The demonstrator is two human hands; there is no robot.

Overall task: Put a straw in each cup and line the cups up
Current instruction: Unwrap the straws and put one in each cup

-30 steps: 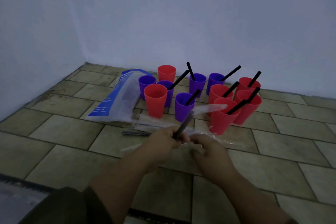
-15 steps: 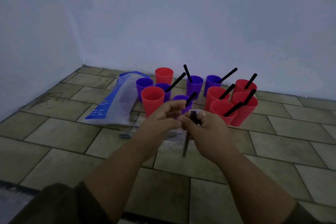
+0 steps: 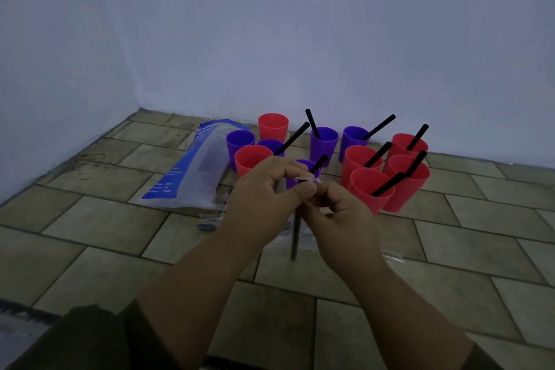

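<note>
Several red and purple cups stand clustered on the tiled floor near the wall. Most hold a black straw, such as the front red cup (image 3: 368, 189). The back red cup (image 3: 273, 126), a purple cup (image 3: 240, 143) and the left red cup (image 3: 250, 159) show no straw. My left hand (image 3: 264, 198) and my right hand (image 3: 336, 213) meet in front of the cups. Both pinch the top of a wrapped black straw (image 3: 295, 237), which hangs upright below them. A clear wrapper end (image 3: 306, 179) sticks out between the fingertips.
A blue and clear plastic bag (image 3: 192, 171) lies left of the cups. Crumpled clear wrappers (image 3: 387, 258) lie on the tiles under my hands. The wall corner stands at the back left. A dark object (image 3: 207, 227) lies beside the bag.
My hands have risen from the floor with the straw, turning it from slanted to upright. Both now pinch its top end in front of the cups.
</note>
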